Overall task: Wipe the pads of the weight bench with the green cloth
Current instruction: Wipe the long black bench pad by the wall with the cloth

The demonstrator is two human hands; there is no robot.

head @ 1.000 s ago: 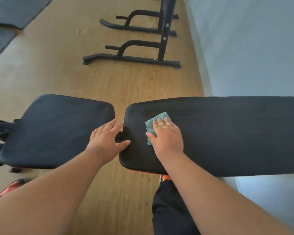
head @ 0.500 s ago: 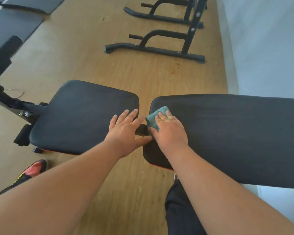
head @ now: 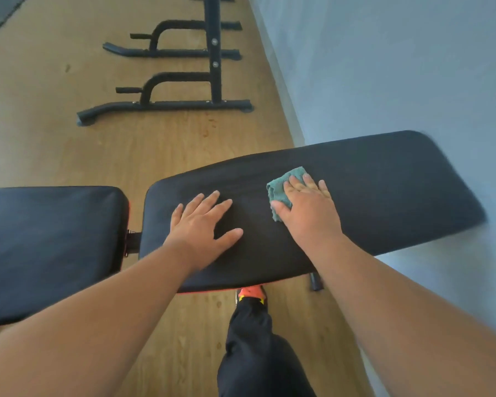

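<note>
The weight bench has two black pads: a long back pad [head: 384, 190] on the right and a shorter seat pad [head: 49, 242] on the left, with a narrow gap between them. My right hand [head: 307, 213] presses the green cloth [head: 281, 190] flat onto the middle of the long pad, fingers straight. Part of the cloth shows beyond my fingers and thumb. My left hand [head: 204, 224] lies flat on the same pad near its left end, fingers spread, holding nothing.
A black metal rack base [head: 166, 104] stands on the wooden floor beyond the bench. A pale wall [head: 398, 67] runs along the right, close to the long pad's far end. My leg and an orange shoe [head: 251, 293] are under the bench's near edge.
My right hand has slid the cloth rightward from the long pad's left end to its middle. My left hand moved from the gap between the pads onto the long pad.
</note>
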